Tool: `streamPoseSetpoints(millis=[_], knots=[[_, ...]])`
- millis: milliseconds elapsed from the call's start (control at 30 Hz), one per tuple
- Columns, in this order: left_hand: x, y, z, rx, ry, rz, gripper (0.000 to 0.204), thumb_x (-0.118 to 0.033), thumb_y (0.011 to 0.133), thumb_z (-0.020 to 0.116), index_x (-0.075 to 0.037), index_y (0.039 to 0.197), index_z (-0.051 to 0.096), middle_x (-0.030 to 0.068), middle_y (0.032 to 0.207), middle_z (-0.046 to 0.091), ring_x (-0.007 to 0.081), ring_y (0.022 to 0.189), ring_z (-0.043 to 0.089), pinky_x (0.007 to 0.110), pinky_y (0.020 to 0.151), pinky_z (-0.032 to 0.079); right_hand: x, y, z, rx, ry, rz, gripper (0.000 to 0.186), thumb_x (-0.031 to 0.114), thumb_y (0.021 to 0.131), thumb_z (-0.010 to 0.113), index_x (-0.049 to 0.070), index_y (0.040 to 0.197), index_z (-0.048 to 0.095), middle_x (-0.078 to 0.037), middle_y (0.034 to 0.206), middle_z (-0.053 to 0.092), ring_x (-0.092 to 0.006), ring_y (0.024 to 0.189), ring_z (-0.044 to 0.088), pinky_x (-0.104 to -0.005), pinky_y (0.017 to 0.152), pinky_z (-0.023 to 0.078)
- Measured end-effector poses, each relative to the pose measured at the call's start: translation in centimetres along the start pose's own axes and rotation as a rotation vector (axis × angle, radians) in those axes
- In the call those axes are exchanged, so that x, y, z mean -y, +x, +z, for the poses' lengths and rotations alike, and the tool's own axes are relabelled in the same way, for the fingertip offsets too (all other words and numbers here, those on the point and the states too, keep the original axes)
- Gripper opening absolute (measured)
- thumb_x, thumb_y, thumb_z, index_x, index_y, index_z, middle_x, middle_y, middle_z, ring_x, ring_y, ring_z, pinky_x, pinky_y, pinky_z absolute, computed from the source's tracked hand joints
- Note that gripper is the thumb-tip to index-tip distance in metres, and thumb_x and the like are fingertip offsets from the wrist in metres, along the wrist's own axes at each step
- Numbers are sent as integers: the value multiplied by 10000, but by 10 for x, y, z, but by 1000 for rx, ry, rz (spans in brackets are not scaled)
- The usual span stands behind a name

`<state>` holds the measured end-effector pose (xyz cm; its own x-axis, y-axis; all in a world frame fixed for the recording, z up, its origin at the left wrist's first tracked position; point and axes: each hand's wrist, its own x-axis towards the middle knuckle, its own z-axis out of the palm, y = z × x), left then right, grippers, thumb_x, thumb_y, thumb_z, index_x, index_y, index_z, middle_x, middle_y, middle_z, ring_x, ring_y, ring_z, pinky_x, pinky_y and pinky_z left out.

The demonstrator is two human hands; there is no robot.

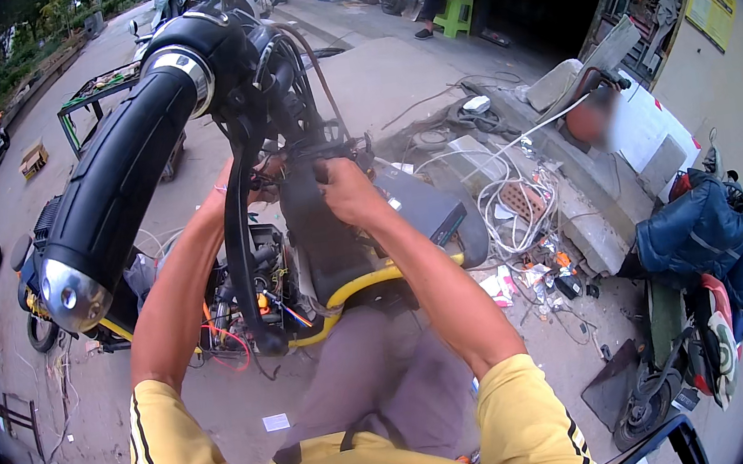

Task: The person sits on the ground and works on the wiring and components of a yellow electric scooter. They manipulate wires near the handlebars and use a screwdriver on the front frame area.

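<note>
A scooter's black handlebar grip (118,162), capped with silver metal, looms large at the upper left. Its black brake lever (246,239) hangs down in front of my left forearm. Behind the lever, my left hand (265,175) reaches in beside the dark steering column (310,226); its fingers are mostly hidden. On the column's other side, my right hand (347,188) is closed, fingers curled against the column's upper part. Whatever it grips is out of sight. Below run a yellow frame tube (369,281) and exposed coloured wiring (225,331).
White cable (520,217) lies coiled among litter to the right. Beyond it is a concrete step (576,181). A dark blue jacket (699,226) drapes over a small wheeled vehicle at far right. Someone sits on a green stool (454,15) at the back. A metal-framed table (95,90) stands behind the grip.
</note>
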<state>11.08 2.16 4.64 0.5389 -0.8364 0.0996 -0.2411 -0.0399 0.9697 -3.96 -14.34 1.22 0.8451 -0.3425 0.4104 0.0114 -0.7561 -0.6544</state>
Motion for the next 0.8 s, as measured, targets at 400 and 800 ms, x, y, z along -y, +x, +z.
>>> streamPoseSetpoints(millis=[400,800], knots=[[30,-31,17,-69,-766,-1,315,-129,1051,518,-10,1339,569,92,1079,630,234,1009,666,388,927,558,33,-12,-11,48,474,62,221,-14,909,685,-38,1124,734,-59,1010,762,-121,905,678,-304,801,551],[37,-32,19,14,-393,193,327,-126,977,496,-27,1252,644,51,1011,637,131,944,601,319,731,509,40,-16,-12,-4,242,130,155,-7,922,723,-12,1074,753,-25,938,750,-72,813,659,-250,724,540]])
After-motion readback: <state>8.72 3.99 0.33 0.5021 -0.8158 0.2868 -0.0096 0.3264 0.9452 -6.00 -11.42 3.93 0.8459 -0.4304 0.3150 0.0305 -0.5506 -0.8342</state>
